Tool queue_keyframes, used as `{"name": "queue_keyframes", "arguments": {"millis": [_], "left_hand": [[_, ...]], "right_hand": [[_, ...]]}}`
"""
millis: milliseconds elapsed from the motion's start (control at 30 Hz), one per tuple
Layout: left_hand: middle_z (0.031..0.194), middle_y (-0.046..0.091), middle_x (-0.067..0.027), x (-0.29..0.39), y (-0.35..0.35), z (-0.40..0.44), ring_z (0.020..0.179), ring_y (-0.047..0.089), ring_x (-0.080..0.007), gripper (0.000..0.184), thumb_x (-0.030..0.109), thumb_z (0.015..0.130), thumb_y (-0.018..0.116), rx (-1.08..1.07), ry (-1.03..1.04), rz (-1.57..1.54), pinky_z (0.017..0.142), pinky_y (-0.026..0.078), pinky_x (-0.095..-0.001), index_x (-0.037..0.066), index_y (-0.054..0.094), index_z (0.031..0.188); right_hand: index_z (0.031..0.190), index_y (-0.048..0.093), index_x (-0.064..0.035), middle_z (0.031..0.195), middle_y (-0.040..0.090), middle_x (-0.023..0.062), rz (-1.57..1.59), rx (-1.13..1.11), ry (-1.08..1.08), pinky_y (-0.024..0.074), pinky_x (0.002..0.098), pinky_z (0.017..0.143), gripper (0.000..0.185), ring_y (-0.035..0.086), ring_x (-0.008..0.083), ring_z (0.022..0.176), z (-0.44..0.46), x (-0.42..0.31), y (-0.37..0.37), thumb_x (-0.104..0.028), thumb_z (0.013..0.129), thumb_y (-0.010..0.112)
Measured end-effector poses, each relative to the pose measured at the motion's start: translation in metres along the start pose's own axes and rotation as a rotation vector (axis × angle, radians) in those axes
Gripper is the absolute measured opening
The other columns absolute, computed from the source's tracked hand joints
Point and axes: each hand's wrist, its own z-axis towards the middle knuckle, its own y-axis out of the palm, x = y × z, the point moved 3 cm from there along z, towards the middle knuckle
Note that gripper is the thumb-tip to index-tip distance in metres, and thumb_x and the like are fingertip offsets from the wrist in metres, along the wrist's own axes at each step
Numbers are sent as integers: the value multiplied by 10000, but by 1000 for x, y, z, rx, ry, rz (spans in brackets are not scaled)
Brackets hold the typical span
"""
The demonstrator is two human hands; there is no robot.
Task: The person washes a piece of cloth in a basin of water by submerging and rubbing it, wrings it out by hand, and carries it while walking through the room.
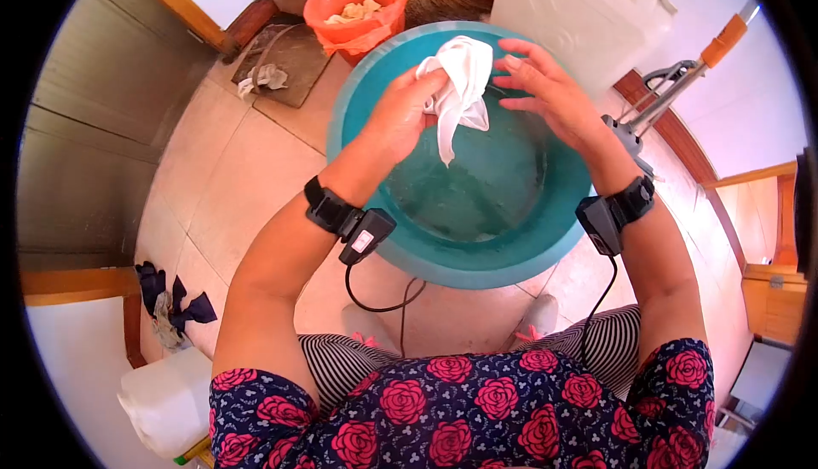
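A crumpled white cloth point(463, 77) is gripped in my left hand point(407, 107), above the far left part of a large teal basin point(477, 276). One end of the cloth hangs down toward the water point(464, 184) in the basin. To the right of the cloth, my right hand point(545, 90) is raised with its fingers spread, holding nothing. A small gap separates its fingertips from the cloth. Each wrist wears a black strap with a small box and a cable.
Behind the basin stand an orange bucket point(362, 0) lined with a bag and a translucent plastic container point(579, 22). A metal pole with an orange grip point(724, 40) leans at the right. Dark cloths point(175, 303) and a white jug point(168, 401) lie at the lower left.
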Motion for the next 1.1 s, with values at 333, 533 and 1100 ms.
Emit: {"name": "queue_keyframes", "arguments": {"millis": [333, 533, 1100], "left_hand": [[1121, 533, -88, -3, 46, -14, 1033, 518, -190, 491, 422, 930, 298, -280, -136, -66, 906, 404, -352, 41, 392, 1225], [1079, 557, -76, 3, 15, -4, 944, 537, -156, 433, 392, 922, 349, -121, -71, 145, 816, 422, -301, 47, 460, 1159], [1022, 576, -81, -7, -14, 5, 877, 565, -153, 326, 271, 896, 458, -109, -221, 185, 761, 450, -271, 63, 478, 1147]], "right_hand": [[1238, 391, -51, 1082, 515, 72, 35, -130, -47, 406, 279, 848, 561, 492, 151, 985, -1, 13, 10, -355, 814, 600], [1204, 418, -56, 1077, 537, 44, 396, -69, 14, 443, 302, 838, 381, 531, 136, 968, 7, 27, -8, -245, 885, 502], [1257, 367, -34, 1196, 492, 90, 648, -176, 59, 383, 343, 929, 454, 488, 204, 1089, 10, 34, -14, -322, 910, 418]]}}
